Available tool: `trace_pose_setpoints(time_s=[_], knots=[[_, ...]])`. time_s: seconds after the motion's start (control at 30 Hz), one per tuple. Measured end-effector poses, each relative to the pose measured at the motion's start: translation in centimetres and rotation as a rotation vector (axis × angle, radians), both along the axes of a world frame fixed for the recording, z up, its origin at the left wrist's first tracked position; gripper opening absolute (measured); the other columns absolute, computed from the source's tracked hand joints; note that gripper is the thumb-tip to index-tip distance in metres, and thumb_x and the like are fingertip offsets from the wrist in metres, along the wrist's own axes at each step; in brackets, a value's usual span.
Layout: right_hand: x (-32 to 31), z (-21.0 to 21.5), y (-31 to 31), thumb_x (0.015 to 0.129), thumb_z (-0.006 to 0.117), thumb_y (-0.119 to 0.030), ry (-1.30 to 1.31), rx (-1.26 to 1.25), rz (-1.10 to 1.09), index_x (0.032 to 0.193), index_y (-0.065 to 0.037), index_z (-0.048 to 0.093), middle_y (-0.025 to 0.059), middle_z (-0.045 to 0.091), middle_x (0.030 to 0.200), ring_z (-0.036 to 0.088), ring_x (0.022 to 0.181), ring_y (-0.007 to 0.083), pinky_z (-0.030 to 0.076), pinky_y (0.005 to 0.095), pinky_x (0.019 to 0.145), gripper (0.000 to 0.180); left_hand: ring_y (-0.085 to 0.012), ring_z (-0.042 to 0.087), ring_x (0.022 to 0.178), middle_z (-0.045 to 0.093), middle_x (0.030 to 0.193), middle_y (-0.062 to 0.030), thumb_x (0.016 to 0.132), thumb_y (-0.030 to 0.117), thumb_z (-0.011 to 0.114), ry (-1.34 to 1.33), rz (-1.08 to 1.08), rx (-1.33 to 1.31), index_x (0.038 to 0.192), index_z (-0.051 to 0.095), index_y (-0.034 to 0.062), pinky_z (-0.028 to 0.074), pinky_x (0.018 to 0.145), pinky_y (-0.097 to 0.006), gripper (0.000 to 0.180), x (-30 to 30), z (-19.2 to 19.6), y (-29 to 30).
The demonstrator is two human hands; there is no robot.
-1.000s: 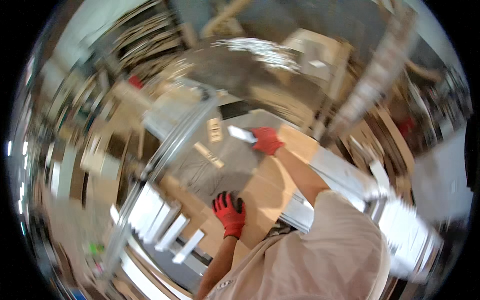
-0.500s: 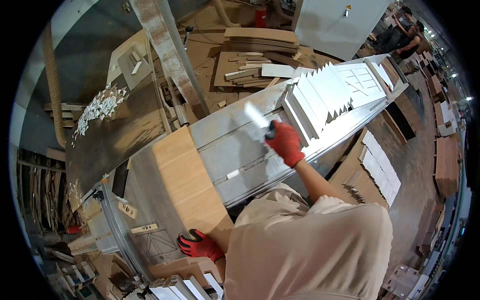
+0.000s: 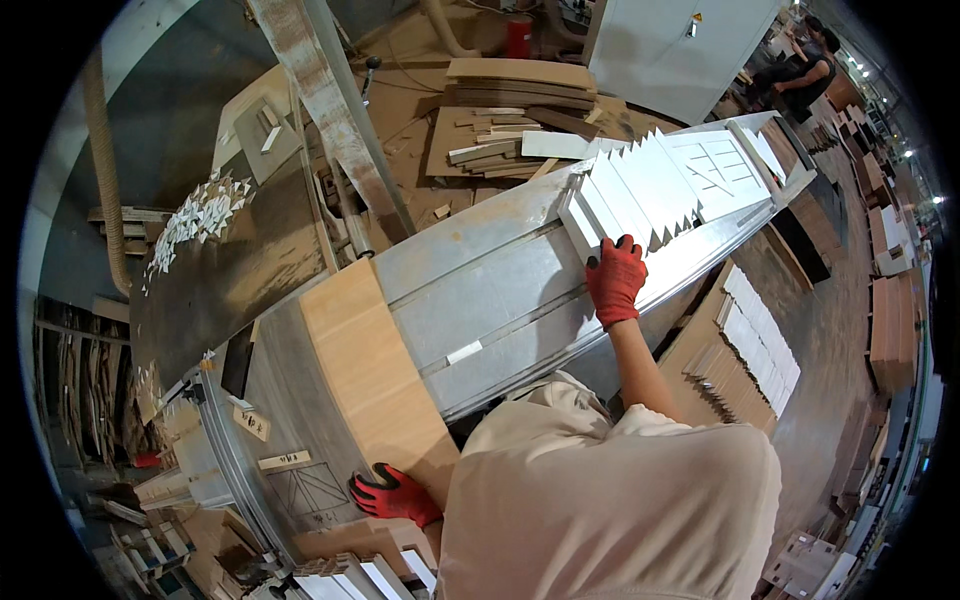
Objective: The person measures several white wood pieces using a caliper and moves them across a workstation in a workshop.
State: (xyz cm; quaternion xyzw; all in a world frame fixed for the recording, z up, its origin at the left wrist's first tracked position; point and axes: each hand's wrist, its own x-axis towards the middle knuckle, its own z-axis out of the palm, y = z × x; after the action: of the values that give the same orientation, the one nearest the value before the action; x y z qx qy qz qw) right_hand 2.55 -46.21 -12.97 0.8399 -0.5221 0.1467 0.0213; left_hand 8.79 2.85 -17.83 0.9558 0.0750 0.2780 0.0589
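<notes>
My right hand (image 3: 616, 277), in a red glove, rests with fingers spread on the near end of a row of white panels (image 3: 640, 192) standing on edge on the grey metal saw table (image 3: 480, 290). My left hand (image 3: 392, 494), also red-gloved, lies flat near the table's front edge beside a long light wooden board (image 3: 375, 375) that crosses the table. A small white offcut (image 3: 463, 352) sits in the table's groove between the two hands. Neither hand grips anything.
A pile of boards and strips (image 3: 515, 110) lies on the floor beyond the table. Stacked white pieces (image 3: 760, 345) sit low on the right, more white pieces (image 3: 360, 578) at the bottom. A white cabinet (image 3: 670, 45) and another person (image 3: 805, 65) are far back right.
The view has swung round from the left part of the table. My right hand has moved right from the middle of the table onto the row of white panels; my left hand stays by the wooden board.
</notes>
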Motion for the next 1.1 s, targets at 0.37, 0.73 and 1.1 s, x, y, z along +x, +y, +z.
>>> trace_pose_setpoints(time_s=[0.37, 0.73, 1.1], knots=[[1.2, -0.6, 0.6, 0.072, 0.08, -0.028, -0.306, 0.016, 0.192, 0.104, -0.012, 0.06, 0.0145, 0.058, 0.103, 0.058, 0.096, 0.0344, 0.051, 0.0449, 0.075, 0.041, -0.0362, 0.053, 0.117, 0.057, 0.128, -0.015, 0.087, 0.034, 0.069, -0.021, 0.019, 0.003, 0.124, 0.057, 0.005, 0.042, 0.096, -0.05, 0.048, -0.5, -0.8, 0.0], [8.8, -7.7, 10.5, 0.082, 0.067, -0.037, -0.362, 0.217, 0.993, 0.099, -0.009, 0.059, 0.0118, 0.056, 0.098, 0.059, 0.083, 0.03, 0.05, 0.0453, 0.068, 0.033, -0.0348, 0.059, 0.106, 0.059, 0.127, -0.0147, 0.084, 0.035, 0.073, -0.141, -0.169, -0.057, 0.13, 0.054, 0.0034, 0.047, 0.091, -0.047, 0.059, 3.6, -1.0, -0.4], [8.7, -8.2, 9.7, 0.08, 0.069, -0.032, -0.462, 0.187, 1.007, 0.093, -0.008, 0.061, 0.0123, 0.056, 0.096, 0.06, 0.082, 0.0304, 0.051, 0.0443, 0.067, 0.028, -0.0394, 0.052, 0.123, 0.057, 0.132, -0.021, 0.072, 0.022, 0.074, 0.925, -1.835, -0.578, 0.103, 0.07, 0.0037, 0.041, 0.1, -0.047, 0.036, -3.6, 26.5, -26.5]])
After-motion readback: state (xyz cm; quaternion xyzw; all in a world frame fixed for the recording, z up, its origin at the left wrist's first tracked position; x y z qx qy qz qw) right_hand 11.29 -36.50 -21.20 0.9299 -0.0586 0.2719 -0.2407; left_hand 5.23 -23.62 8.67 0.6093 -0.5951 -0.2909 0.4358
